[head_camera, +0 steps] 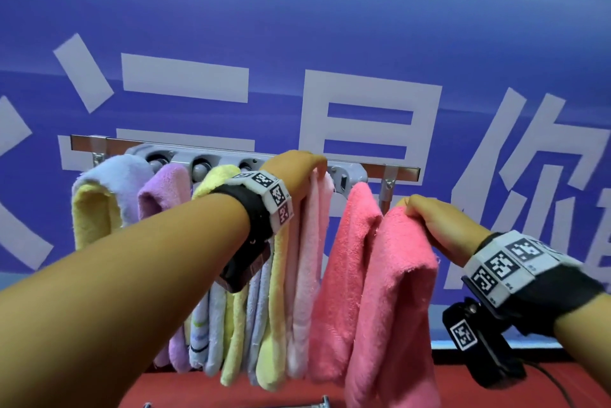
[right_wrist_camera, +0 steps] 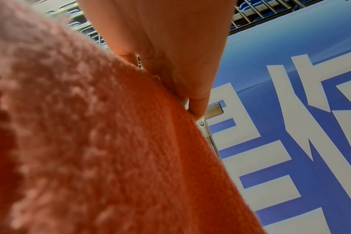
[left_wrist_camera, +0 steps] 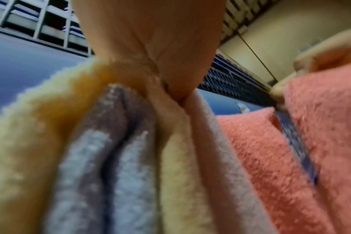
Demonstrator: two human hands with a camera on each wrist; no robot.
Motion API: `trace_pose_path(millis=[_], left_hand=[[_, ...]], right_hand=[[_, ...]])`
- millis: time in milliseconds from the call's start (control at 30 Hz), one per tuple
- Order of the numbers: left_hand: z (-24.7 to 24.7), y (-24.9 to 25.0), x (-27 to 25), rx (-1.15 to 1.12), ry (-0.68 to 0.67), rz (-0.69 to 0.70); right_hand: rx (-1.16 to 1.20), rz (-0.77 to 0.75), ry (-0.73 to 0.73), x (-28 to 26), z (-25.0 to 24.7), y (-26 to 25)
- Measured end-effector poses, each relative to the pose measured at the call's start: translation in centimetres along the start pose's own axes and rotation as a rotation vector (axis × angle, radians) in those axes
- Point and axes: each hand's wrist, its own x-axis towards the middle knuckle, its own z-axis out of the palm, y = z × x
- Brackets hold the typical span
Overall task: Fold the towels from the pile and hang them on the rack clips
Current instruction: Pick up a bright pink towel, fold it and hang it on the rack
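Note:
A grey clip rack (head_camera: 205, 161) on a metal rail holds several folded towels: light blue and yellow (head_camera: 99, 202), lilac (head_camera: 165, 192), yellow (head_camera: 215, 182) and pale pink (head_camera: 310, 242). My left hand (head_camera: 297, 169) grips the top of the pale pink towel (left_wrist_camera: 192, 142) at the rack, its fingers curled over the fold. My right hand (head_camera: 426, 219) pinches the top edge of a folded coral pink towel (head_camera: 390, 292), held just below the rail's right end. The coral towel (right_wrist_camera: 110, 142) fills the right wrist view, under my right hand (right_wrist_camera: 190, 95).
A blue banner (head_camera: 330, 44) with large white characters stands right behind the rack. The rail's right bracket and post (head_camera: 386, 189) sit beside my right hand. A red surface (head_camera: 185, 391) lies below the hanging towels.

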Motion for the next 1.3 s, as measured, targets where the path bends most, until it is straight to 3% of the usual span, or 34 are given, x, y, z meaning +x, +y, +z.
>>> trace_pose_path(millis=[200,367,533,700,900,1033,1133,1300], left_hand=[[-0.2,1.4,-0.3,-0.134,0.146,0.022],[1.0,1.8,-0.1,-0.038,-0.052,0.006],[0.6,2.2,-0.5,-0.003,-0.075,0.003],[1.0,4.0,-0.9,-0.283,-0.001,0.130],[1.7,5.7,-1.2,-0.509,-0.061,0.033],[1.8,5.1,-1.2,-0.656,-0.108,-0.033],[1.3,4.3,-1.4,-0.627,-0.102,-0.042],[0.3,3.7,-0.1,-0.381,0.011,-0.097]], right_hand=[[0.030,-0.001,-0.005,0.1,0.3,0.3],[0.035,0.009,-0.012,0.5,0.8,0.5],[0.026,-0.010,-0.047,0.6,1.1,0.0],[0.064,-0.048,-0.107,1.0,1.2,-1.0],[0.162,-0.097,-0.151,2.2,1.4,-2.3],[0.163,-0.127,-0.058,2.8,1.2,-2.8],[0.117,-0.124,-0.034,3.4,0.9,-2.7],[0.021,-0.066,-0.054,4.2,0.4,-2.7]])
